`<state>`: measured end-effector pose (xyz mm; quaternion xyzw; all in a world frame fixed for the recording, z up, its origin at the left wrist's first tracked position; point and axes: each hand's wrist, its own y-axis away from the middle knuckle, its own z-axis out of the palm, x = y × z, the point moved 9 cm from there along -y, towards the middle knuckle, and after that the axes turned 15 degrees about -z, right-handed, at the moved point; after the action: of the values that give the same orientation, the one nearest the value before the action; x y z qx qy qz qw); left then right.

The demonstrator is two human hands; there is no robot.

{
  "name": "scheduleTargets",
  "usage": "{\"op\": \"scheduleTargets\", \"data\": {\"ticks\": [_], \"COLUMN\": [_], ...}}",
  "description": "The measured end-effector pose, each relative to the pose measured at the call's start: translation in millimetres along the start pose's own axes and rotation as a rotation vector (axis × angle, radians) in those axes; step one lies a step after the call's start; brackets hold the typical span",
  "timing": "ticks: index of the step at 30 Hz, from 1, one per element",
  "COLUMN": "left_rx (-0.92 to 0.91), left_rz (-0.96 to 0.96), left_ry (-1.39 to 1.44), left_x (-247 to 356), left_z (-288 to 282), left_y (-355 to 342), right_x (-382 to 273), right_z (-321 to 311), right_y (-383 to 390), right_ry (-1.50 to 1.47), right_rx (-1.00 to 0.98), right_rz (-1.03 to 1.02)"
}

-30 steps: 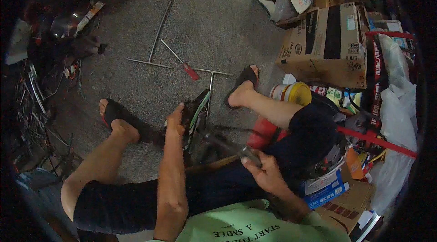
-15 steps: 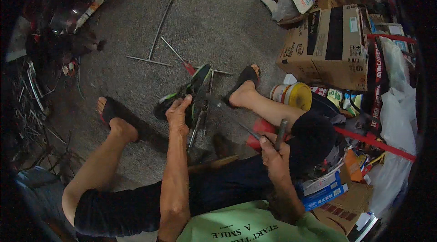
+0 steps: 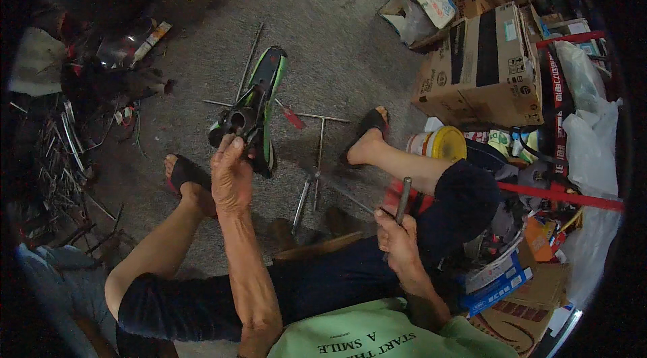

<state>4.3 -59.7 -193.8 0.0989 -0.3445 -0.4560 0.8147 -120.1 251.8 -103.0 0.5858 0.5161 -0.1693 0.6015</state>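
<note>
Raised in front of me is a long black part with bright green edges [image 3: 270, 82] and a round, hollow metal collar; its exact kind is unclear. My left hand [image 3: 231, 173] grips its lower end, fingers partly hidden behind it. My right hand [image 3: 399, 240] is closed around the crossbar of a T-handle wrench [image 3: 347, 193], whose thin shaft points away to the left. The shaft's far end stays apart from the black and green part. Beneath, a T-shaped metal wrench [image 3: 321, 146] and a red-handled tool [image 3: 292, 117] rest on the floor.
Another T-shaped rod [image 3: 251, 61] lies farther off, partly covered. Scattered metal rods [image 3: 71, 132] fill the left side. At right stand a large cardboard box [image 3: 472, 68], a yellow-lidded tub [image 3: 448, 144] and plastic sheeting [image 3: 590, 156]. A wooden edge [image 3: 320, 246] shows between my legs.
My left hand has lifted the black and green part up and leftward and turned it so its round collar shows. My right hand keeps the T-handle wrench, shifted slightly lower.
</note>
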Motion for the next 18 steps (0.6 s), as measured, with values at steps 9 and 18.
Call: {"op": "scheduleTargets", "data": {"ticks": [9,18], "left_rx": [-0.202,-0.115], "left_rz": [-0.210,-0.153], "left_ry": [0.233,-0.001], "left_x": [-27,-29], "left_z": [29,36], "left_y": [14,15], "right_x": [20,19], "right_z": [17,12], "right_y": [14,14], "right_ry": [0.002,0.045], "right_rx": [-0.131,-0.087], "right_rz": [-0.008,-0.013]}}
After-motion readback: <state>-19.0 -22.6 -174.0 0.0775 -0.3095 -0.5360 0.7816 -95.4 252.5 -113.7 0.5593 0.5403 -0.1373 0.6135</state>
